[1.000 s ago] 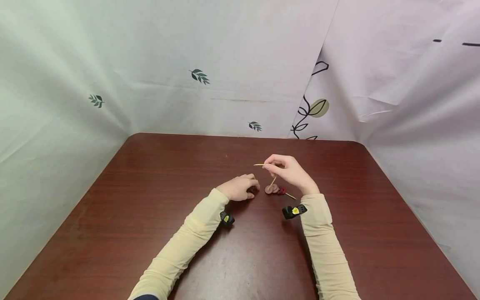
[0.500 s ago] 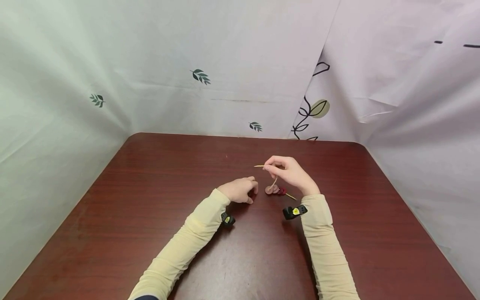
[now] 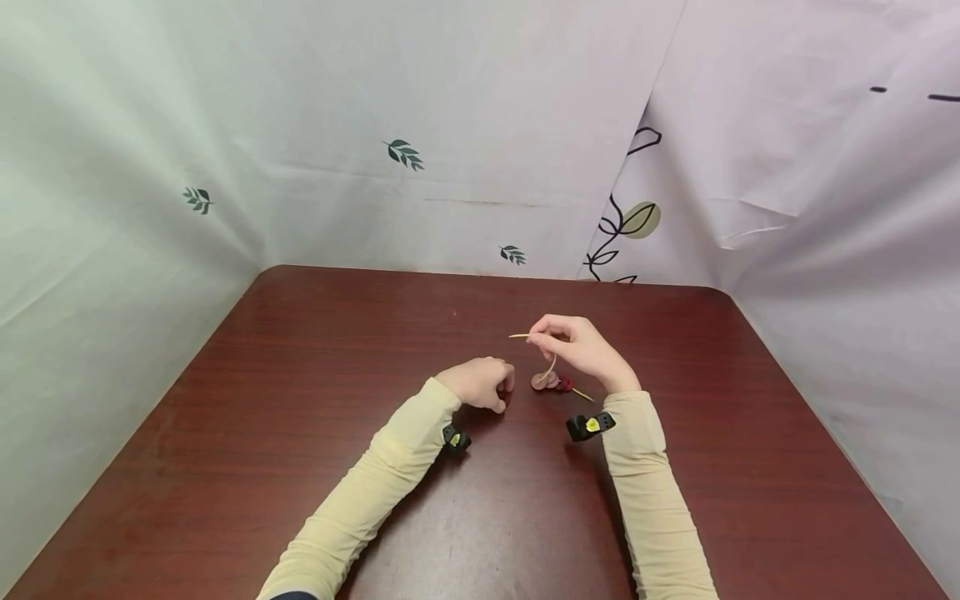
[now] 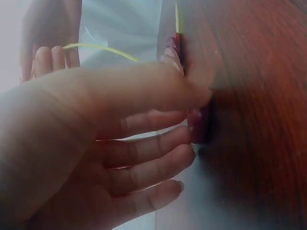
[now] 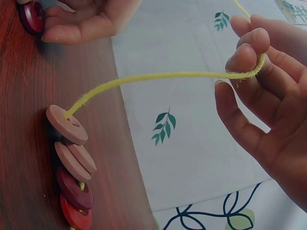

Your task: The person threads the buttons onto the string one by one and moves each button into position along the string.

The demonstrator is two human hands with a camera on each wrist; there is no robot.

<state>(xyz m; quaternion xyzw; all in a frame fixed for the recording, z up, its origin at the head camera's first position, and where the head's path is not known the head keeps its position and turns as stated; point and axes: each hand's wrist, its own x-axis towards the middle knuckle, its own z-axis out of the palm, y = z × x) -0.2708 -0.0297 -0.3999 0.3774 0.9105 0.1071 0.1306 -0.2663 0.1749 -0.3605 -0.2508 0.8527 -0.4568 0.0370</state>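
Observation:
My left hand [image 3: 478, 383] is low over the table, left of the strung buttons. Its thumb and fingertips pinch a loose dark red button [image 4: 199, 125], which also shows as a round button [image 5: 33, 17] at the top left of the right wrist view. Higher up, my right hand [image 3: 577, 343] pinches a yellow cord [image 5: 158, 75] near one end, and a short tip sticks out to the left. From those fingers the cord curves down through a row of several buttons: pink-beige buttons [image 5: 68, 124] first, then a dark red one [image 5: 76, 188] and a bright red button [image 5: 76, 212].
The strung buttons lie on the reddish-brown table [image 3: 300, 433]. A yellow cord end [image 3: 582, 394] trails from their right side. White cloth with printed leaves [image 3: 405, 154] hangs behind the table and along both sides. A black wrist camera [image 3: 590, 425] sits at the right cuff.
My left fingers have drawn in and shifted slightly left, so the dark button seen under them earlier is hidden in the head view. The cord below my right hand bows more.

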